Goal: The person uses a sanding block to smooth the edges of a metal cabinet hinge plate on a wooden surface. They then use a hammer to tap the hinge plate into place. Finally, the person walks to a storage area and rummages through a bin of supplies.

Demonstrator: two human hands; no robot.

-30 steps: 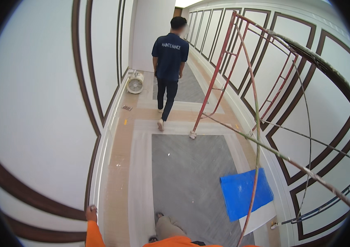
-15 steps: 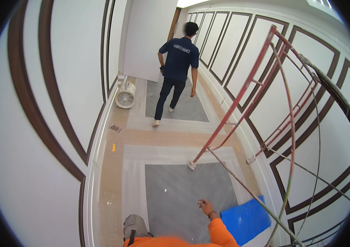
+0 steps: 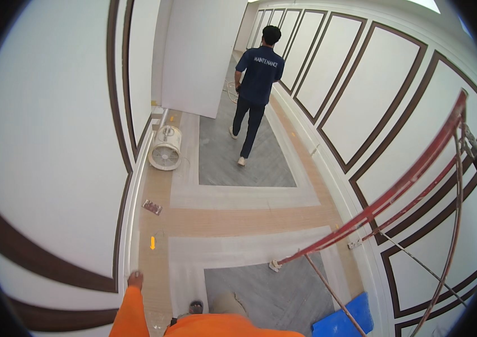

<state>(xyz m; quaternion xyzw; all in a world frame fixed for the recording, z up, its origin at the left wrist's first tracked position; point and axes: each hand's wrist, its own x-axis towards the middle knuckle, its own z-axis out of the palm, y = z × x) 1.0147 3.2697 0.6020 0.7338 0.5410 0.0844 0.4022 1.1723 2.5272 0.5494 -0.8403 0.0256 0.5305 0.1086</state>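
My left hand [image 3: 135, 279] swings out at the end of an orange sleeve, beside the left wall's white skirting. It is small and seen from the back, so its fingers are hidden and I cannot tell whether they are curled. Nothing held shows in it. My right hand is out of the picture. Below me are my orange top [image 3: 224, 326] and one dark shoe [image 3: 196, 306] on the floor. Ahead, a person [image 3: 260, 62] in a dark blue shirt and dark trousers walks away along the corridor.
Red scaffolding [image 3: 373, 210] with thin braces stands on the right, one foot on the grey floor. A blue sheet [image 3: 344, 318] lies near its base. At the left wall sit a white drum fan [image 3: 166, 149] and a small patterned piece [image 3: 152, 207]. A white door panel [image 3: 199, 62] juts out.
I have moved forward; the fan and scaffolding are nearer. My right hand has left the view and my left hand has come in. The person ahead has walked farther on.
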